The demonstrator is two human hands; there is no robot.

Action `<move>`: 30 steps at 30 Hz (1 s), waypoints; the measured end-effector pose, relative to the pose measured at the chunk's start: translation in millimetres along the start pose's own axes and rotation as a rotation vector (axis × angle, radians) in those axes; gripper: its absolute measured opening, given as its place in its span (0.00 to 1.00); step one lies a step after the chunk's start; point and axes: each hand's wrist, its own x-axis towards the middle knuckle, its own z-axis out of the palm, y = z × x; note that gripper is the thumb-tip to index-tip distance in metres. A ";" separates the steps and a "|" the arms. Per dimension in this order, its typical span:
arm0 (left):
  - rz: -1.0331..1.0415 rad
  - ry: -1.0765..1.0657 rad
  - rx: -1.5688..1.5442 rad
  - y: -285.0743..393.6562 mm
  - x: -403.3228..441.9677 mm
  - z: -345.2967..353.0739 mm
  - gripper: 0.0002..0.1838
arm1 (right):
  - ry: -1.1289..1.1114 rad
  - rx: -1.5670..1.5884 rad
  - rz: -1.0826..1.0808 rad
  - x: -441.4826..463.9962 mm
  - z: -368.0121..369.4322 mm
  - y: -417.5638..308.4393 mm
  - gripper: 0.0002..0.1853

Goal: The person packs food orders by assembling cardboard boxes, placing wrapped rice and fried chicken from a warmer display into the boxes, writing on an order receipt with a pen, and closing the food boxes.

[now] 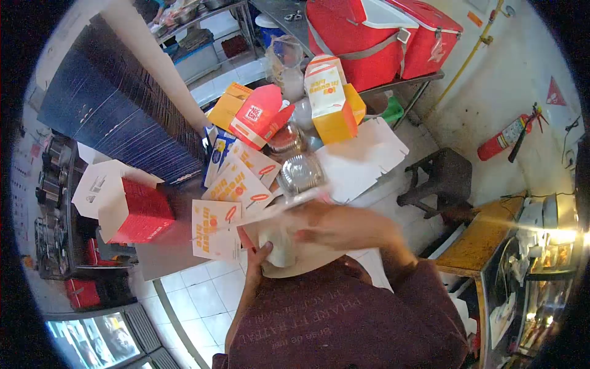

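Observation:
My left hand (260, 257) grips the near left edge of a pale, partly folded cardboard carton (314, 260), its thumb pressed on the board. A red edge of the carton shows beside that thumb. Over the carton's far side is my right hand (326, 224), smeared by motion, so its fingers cannot be made out. Just left of the carton lie flat white cartons (216, 229) with orange print. Beyond my right hand, clear plastic lidded containers (302, 174) sit on the table.
Behind stand an open red carton (261, 118) and a yellow-white carton (332, 101). A dark red box (144, 209) is at left, near a tall stack of dark flat boxes (123, 104). White sheets (362, 157), a black stool (439, 178) and red cooler bags (362, 46) are to the right.

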 end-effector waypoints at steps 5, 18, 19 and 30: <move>-0.090 -0.118 -0.462 15.3 -16.3 2.0 0.33 | 0.850 0.075 0.316 3.5 -97.8 120.8 0.16; 0.093 0.066 -0.652 30.0 -29.9 -6.3 0.33 | 0.340 0.120 0.387 64.3 -157.1 270.1 0.38; 0.116 0.054 -0.666 29.1 -30.5 -5.3 0.32 | 0.336 0.240 0.384 69.7 -174.5 279.7 0.36; -0.012 0.240 -0.578 -7.5 -46.6 -14.6 0.32 | 0.530 0.462 0.558 89.6 -193.4 378.4 0.26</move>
